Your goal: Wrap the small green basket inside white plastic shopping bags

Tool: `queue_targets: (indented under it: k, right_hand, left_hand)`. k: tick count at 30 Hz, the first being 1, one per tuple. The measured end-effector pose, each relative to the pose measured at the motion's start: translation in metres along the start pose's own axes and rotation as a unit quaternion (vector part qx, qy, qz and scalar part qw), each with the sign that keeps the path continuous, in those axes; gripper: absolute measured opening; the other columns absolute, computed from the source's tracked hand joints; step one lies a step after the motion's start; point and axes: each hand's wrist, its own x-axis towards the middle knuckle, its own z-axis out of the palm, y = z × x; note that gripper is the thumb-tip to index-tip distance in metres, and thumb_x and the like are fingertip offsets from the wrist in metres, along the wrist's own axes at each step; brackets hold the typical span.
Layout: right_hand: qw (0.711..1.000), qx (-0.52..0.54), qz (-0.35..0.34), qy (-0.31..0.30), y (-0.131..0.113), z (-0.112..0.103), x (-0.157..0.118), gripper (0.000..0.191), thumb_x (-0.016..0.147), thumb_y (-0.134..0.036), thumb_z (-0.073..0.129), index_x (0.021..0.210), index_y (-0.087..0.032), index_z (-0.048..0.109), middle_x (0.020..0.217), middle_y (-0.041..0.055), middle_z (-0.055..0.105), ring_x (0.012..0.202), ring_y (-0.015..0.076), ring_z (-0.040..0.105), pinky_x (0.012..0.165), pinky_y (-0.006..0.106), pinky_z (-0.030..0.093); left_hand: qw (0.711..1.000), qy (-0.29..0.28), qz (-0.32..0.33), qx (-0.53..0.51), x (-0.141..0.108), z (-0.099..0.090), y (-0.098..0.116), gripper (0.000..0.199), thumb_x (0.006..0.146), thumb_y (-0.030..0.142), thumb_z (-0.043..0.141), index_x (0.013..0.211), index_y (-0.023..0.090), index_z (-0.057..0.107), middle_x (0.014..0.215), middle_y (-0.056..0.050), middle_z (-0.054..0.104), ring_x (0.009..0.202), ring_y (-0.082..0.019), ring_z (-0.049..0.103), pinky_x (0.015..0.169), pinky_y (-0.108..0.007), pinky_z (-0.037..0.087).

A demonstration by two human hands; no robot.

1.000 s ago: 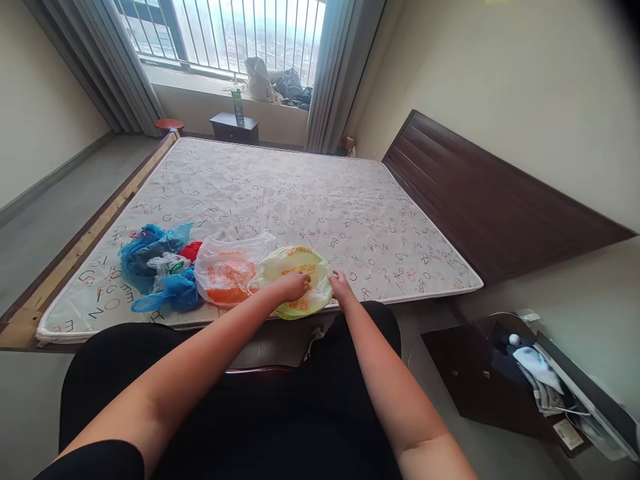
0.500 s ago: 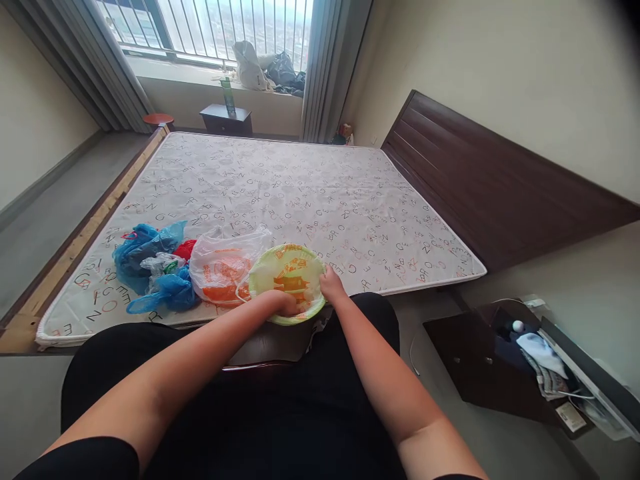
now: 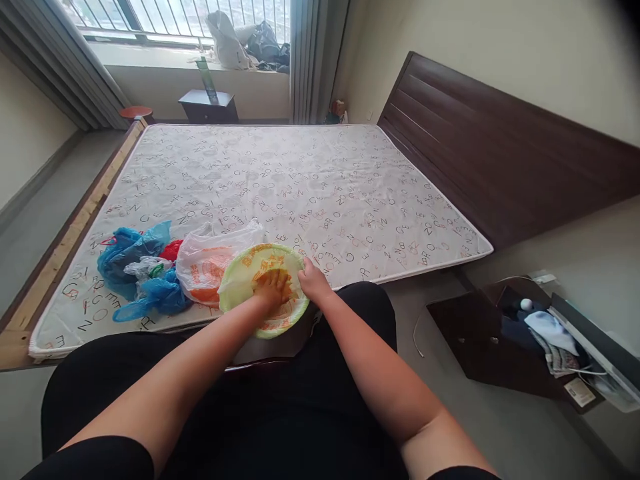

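Note:
A round, pale green bin point(image 3: 236, 285) is tilted towards me over the mattress edge, with a thin plastic bag with orange print lining its inside. My left hand point(image 3: 271, 291) reaches into it, fingers spread against the lining near the orange print. Gripping the rim on the right side, together with the bag's edge, is my right hand point(image 3: 313, 281), its fingers closed. Just left of the bin lies a white plastic bag point(image 3: 213, 257) with orange print. Crumpled blue plastic bags point(image 3: 163, 293) rest farther left, with red and clear ones among them.
A bare mattress point(image 3: 280, 180) printed with letters spreads ahead, with a dark headboard point(image 3: 480, 120) on the right. At lower right stands a dark nightstand point(image 3: 450, 320) with cloths on it. Another small nightstand point(image 3: 207, 107) bears a green vase point(image 3: 206, 77) beneath the window.
My left hand has shifted deeper into the bin, and its fingers now show spread. The bin's opening tilts more towards me. The camera view has turned slightly.

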Motion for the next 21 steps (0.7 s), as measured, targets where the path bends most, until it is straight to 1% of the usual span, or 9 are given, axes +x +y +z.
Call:
queue_targets:
  k: [2, 4, 9, 13, 15, 18, 21]
  right_hand:
    - [1.0, -0.018, -0.008, -0.014, -0.005, 0.0, 0.0, 0.047, 0.094, -0.028, 0.045, 0.139, -0.022, 0.055, 0.114, 0.0133, 0.074, 0.111, 0.0343, 0.068, 0.1, 0.045, 0.051]
    - [0.999, -0.022, -0.012, -0.023, -0.008, -0.001, 0.0, 0.046, 0.094, -0.028, 0.044, 0.138, -0.022, 0.055, 0.114, 0.0134, 0.073, 0.109, 0.0344, 0.068, 0.098, 0.045, 0.051]
    - [0.999, 0.03, -0.003, -0.041, -0.008, -0.006, 0.006, 0.044, 0.093, -0.029, 0.046, 0.136, -0.024, 0.057, 0.112, 0.0114, 0.073, 0.108, 0.0333, 0.068, 0.099, 0.045, 0.052]
    - [0.997, 0.059, 0.011, -0.054, -0.007, -0.01, 0.009, 0.039, 0.095, -0.033, 0.05, 0.132, -0.025, 0.059, 0.112, 0.0114, 0.072, 0.112, 0.0344, 0.067, 0.101, 0.046, 0.051]
    - [0.996, 0.063, 0.02, -0.056, -0.009, -0.012, 0.008, 0.038, 0.097, -0.039, 0.052, 0.131, -0.024, 0.06, 0.117, 0.0125, 0.072, 0.117, 0.0351, 0.066, 0.103, 0.046, 0.049]
    - [0.997, 0.051, 0.019, -0.052, -0.012, -0.017, 0.006, 0.041, 0.1, -0.045, 0.052, 0.134, -0.023, 0.057, 0.131, 0.0143, 0.068, 0.127, 0.035, 0.062, 0.108, 0.047, 0.047]
    - [0.999, 0.016, -0.005, -0.05, -0.014, -0.02, 0.002, 0.043, 0.102, -0.043, 0.05, 0.139, -0.021, 0.054, 0.14, 0.0151, 0.063, 0.132, 0.0333, 0.059, 0.11, 0.046, 0.046]
  left_hand:
    - [0.999, -0.015, -0.015, 0.049, -0.002, 0.012, 0.004, 0.083, 0.098, 0.058, 0.05, 0.169, 0.019, 0.03, 0.176, -0.019, 0.011, 0.162, -0.044, 0.006, 0.125, -0.068, 0.01]
    - [0.997, -0.026, -0.012, 0.065, 0.001, 0.016, 0.005, 0.083, 0.099, 0.059, 0.047, 0.169, 0.017, 0.029, 0.177, -0.019, 0.007, 0.163, -0.043, 0.002, 0.126, -0.064, 0.009]
    - [0.997, -0.026, -0.003, 0.074, 0.015, 0.017, -0.004, 0.081, 0.101, 0.06, 0.042, 0.168, 0.017, 0.03, 0.176, -0.018, 0.01, 0.163, -0.04, 0.001, 0.127, -0.062, 0.007]
    - [0.995, -0.025, -0.001, 0.1, 0.023, 0.025, -0.009, 0.078, 0.102, 0.055, 0.041, 0.168, 0.014, 0.031, 0.177, -0.017, 0.006, 0.163, -0.04, -0.001, 0.127, -0.062, 0.006]
    - [0.994, -0.029, -0.002, 0.109, 0.025, 0.031, -0.009, 0.076, 0.102, 0.052, 0.043, 0.168, 0.015, 0.032, 0.177, -0.018, 0.007, 0.163, -0.041, -0.001, 0.126, -0.065, 0.005]
    - [0.992, -0.041, -0.014, 0.118, 0.03, 0.038, -0.01, 0.076, 0.101, 0.052, 0.045, 0.168, 0.018, 0.033, 0.177, -0.017, 0.008, 0.163, -0.042, -0.004, 0.125, -0.07, 0.003]
    - [0.991, -0.063, -0.023, 0.117, 0.034, 0.039, -0.01, 0.08, 0.102, 0.053, 0.043, 0.17, 0.014, 0.025, 0.177, -0.018, 0.003, 0.163, -0.041, -0.009, 0.124, -0.071, 0.002]
